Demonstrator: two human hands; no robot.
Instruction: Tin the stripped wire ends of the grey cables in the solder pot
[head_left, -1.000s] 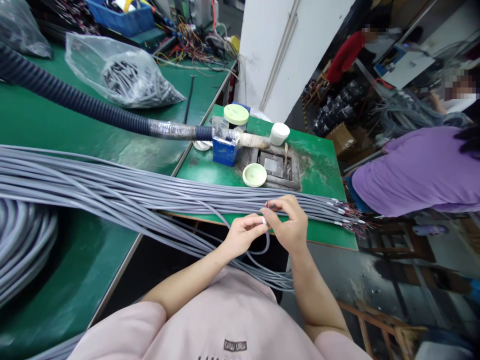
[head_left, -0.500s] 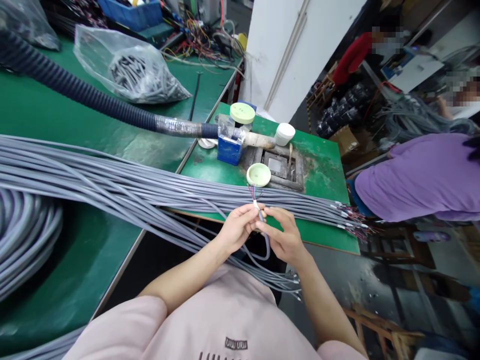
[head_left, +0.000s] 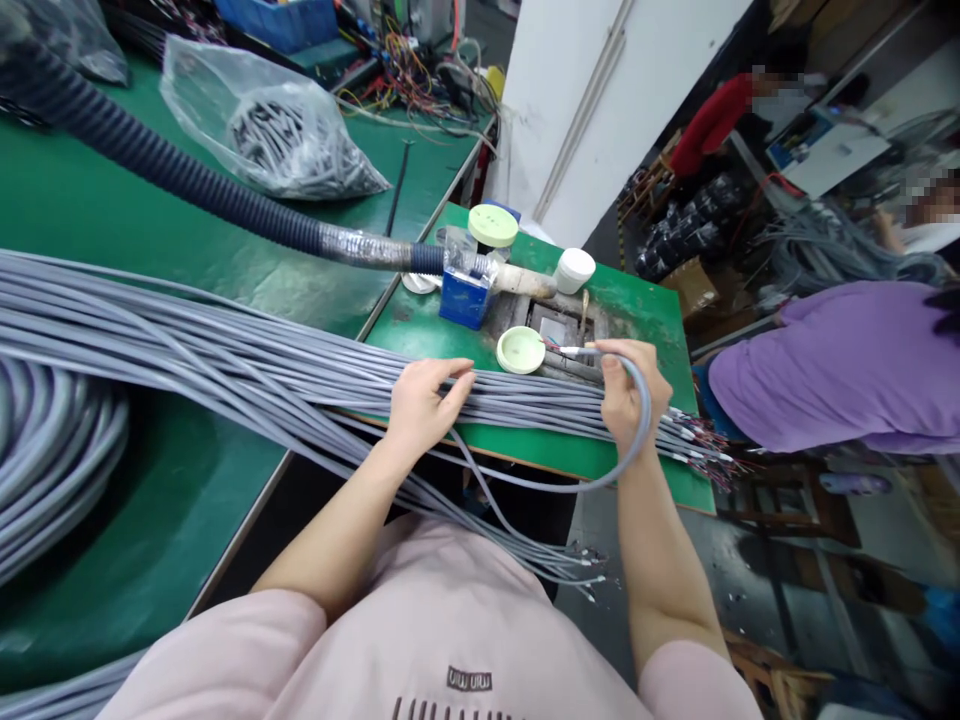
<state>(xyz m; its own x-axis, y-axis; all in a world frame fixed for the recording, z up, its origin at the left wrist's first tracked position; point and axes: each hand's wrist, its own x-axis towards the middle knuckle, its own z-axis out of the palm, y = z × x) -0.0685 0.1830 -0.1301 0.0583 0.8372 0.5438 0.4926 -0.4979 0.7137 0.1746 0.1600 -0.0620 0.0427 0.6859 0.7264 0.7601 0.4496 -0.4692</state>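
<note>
The right hand (head_left: 631,392) pinches one grey multi-core cable (head_left: 600,486) between thumb and fingers, close behind its stripped end (head_left: 568,351), which points left over the counter (head_left: 525,442), just beside a pale green lid (head_left: 520,350). From the pinch, the cable curves down and back toward the long bundle of grey cables (head_left: 225,335). The left hand (head_left: 429,405) lies open on that bundle, fingers spread, gripping nothing. The step in hand looks like sorting out this single cable end; the next move calls for a steady pinch that spares the fine wires, though the tip is too small to read clearly.
</note>
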